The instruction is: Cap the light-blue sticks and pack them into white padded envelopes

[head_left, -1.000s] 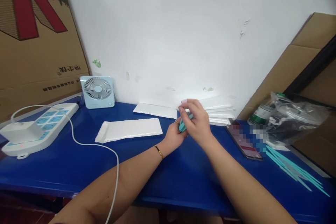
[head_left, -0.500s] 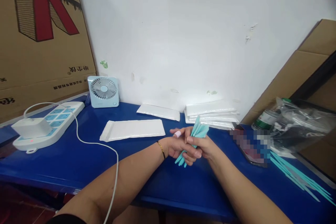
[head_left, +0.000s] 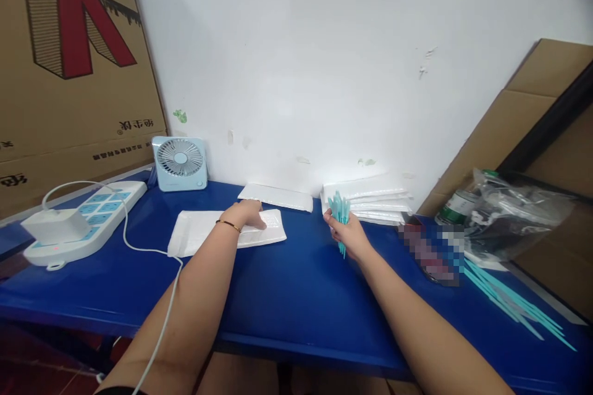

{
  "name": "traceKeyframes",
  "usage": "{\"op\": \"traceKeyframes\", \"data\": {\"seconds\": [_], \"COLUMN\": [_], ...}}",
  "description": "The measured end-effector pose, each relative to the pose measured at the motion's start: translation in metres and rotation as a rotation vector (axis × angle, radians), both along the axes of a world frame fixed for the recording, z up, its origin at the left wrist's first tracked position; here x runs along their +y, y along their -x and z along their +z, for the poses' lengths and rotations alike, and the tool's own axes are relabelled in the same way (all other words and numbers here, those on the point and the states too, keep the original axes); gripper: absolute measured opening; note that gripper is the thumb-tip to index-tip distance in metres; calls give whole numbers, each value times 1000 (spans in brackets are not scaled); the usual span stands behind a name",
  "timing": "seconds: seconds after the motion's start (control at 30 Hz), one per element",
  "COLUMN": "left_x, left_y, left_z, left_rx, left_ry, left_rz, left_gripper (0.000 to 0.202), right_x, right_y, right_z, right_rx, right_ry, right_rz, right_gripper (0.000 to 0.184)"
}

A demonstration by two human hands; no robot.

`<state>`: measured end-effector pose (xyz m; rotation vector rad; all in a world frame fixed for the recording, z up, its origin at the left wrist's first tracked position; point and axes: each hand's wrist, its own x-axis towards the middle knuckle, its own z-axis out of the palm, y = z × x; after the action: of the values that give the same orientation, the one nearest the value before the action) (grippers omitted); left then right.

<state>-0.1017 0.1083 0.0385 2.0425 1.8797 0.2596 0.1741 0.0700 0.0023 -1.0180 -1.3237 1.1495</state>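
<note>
My right hand is closed round a bundle of thin turquoise strips, which stands nearly upright; its ends stick out above and below the fist. On the left, my left hand grips the far edge of a flat white padded envelope, thumb on top. Its fingertips are partly hidden. Behind that hand another white padded envelope lies against the wall. A stack of white padded envelopes is just beyond the strips in my right hand.
On the blue table stand a light blue fan and a power strip, whose white cable crosses my left forearm. At right lie a blurred-out object, long turquoise strips, a clear plastic bag and a bottle.
My hands have come apart. The left has moved left onto the padded envelope and taken hold of it. The right keeps the turquoise strips, now turned more upright.
</note>
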Motion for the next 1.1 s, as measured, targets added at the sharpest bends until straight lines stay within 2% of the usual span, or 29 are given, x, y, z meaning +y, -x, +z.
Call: {"op": "traceKeyframes", "data": {"seconds": [0.07, 0.1, 0.13, 0.23, 0.3, 0.33, 0.4, 0.43, 0.5, 0.53, 0.57, 0.6, 0.63, 0.7, 0.73, 0.8, 0.87, 0.97, 1.03, 1.1], "left_x": [-1, -2, -3, -5, -5, -4, -2, -2, -2, -4, -7, -11, -15, -26, -30, -36, -38, -38, -38, -38], "left_y": [-3, -6, -11, -30, -42, -47, -52, -51, -46, -42, -39, -38, -38, -45, -52, -67, -80, -88, -89, -90], "left_z": [4, 7, 11, 19, 21, 20, 17, 15, 13, 14, 16, 18, 19, 19, 16, 7, -4, -12, -11, -7], "left_rx": [-107, -239, -435, -1229, -1603, -1709, -1768, -1725, -1483, -1293, -1076, -856, -649, -306, -186, -29, 52, 73, 48, 16], "left_ry": [-58, -122, -205, -393, -383, -349, -286, -303, -489, -625, -746, -815, -808, -662, -588, -479, -394, -378, -414, -449], "left_rz": [-4, 23, 69, 218, 276, 307, 370, 408, 472, 452, 374, 225, 9, -419, -560, -715, -755, -669, -594, -525], "left_gripper": [39, 36, 32, 25, 23, 23, 27, 33, 59, 78, 96, 112, 122, 131, 132, 133, 129, 100, 76, 62], "right_x": [-3, -4, -6, -11, -13, -13, -12, -11, -8, -6, -4, -1, 0, 3, 3, 3, 2, 2, 2, 1], "right_y": [1, 1, 0, 0, 2, 3, 4, 2, -4, -10, -16, -23, -31, -43, -48, -53, -54, -54, -56, -59], "right_z": [4, 7, 10, 17, 16, 16, 15, 15, 16, 18, 19, 21, 22, 23, 23, 22, 21, 24, 32, 43], "right_rx": [35, 55, 70, 88, 70, 54, 24, 12, 0, -8, -20, -33, -49, -87, -104, -133, -150, -158, -86, 125], "right_ry": [0, -8, -16, -8, 26, 40, 57, 61, 86, 111, 142, 179, 216, 284, 311, 353, 373, 355, 250, 53], "right_rz": [6, 10, 15, 29, 30, 23, -2, -18, -33, -22, 0, 31, 74, 166, 203, 254, 271, 248, 119, -50], "right_gripper": [30, 30, 31, 35, 32, 31, 35, 37, 38, 37, 36, 35, 34, 31, 30, 29, 29, 31, 30, 28]}}
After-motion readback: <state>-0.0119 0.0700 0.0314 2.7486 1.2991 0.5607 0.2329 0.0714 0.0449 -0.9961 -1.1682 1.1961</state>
